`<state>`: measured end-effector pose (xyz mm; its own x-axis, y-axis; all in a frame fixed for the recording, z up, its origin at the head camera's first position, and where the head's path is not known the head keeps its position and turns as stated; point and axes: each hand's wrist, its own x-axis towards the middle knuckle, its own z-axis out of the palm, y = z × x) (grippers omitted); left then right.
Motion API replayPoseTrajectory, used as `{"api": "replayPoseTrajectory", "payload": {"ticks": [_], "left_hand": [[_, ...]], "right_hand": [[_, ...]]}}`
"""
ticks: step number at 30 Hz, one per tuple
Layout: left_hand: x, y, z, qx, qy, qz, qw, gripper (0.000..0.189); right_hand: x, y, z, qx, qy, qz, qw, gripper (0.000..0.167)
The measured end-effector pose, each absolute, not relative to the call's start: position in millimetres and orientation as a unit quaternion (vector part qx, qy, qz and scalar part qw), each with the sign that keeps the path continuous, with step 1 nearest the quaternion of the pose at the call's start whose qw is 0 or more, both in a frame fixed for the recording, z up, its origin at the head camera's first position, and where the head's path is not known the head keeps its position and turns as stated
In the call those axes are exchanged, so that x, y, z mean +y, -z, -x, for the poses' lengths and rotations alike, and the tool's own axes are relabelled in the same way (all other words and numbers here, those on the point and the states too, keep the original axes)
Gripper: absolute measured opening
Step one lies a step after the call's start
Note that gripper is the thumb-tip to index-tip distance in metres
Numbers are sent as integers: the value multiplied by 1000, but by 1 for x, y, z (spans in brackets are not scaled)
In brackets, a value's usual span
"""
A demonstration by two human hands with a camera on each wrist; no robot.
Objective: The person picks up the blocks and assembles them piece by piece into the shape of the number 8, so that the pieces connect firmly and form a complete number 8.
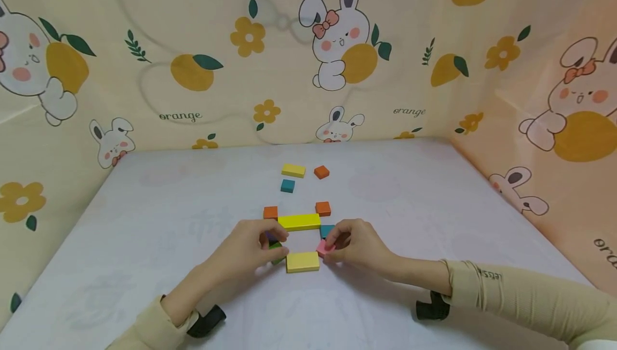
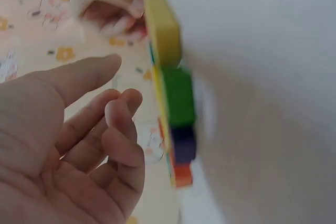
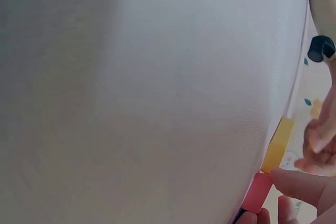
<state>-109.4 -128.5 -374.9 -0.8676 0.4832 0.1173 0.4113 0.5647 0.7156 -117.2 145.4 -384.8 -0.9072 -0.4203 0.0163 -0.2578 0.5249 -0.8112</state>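
Note:
Wooden blocks lie in a ring on the table. My left hand [image 1: 248,245] is beside the ring's left side, near a green block [image 2: 179,97] and a purple block [image 2: 184,144]. In the left wrist view its thumb and loosely bent fingers stand apart with nothing between them. My right hand [image 1: 359,245] pinches a pink block [image 3: 257,192] at the near right corner. That block meets the pale yellow block [image 1: 302,262] at the front. A long bright yellow block [image 1: 299,222] forms the far side, with a teal block [image 1: 326,231] at its right end.
Orange blocks [image 1: 323,208] [image 1: 270,212] sit at the ring's far corners. Farther back lie a yellow block [image 1: 293,170], a small teal block [image 1: 287,186] and another orange block [image 1: 321,172]. A printed curtain [image 1: 284,71] hangs behind the white table [image 1: 193,189].

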Motion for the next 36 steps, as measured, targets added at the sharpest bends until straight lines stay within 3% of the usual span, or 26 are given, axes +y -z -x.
{"api": "replayPoseTrajectory", "payload": {"ticks": [6,14,26,36], "left_hand": [[-152,371,133,890,-415,-189,22,28],[-164,381,167,894,-422,-135,58,38],[-165,387,188,890,-422,-139,105,40],[-164,390,189,897,-408,-141,100,36]], "right_hand": [[149,382,117,874,439,192,84,21],[153,373,127,874,451,163,79,14],[151,356,165,839,526,117,72,18],[145,356,199,842,521,111,80,23]]}}
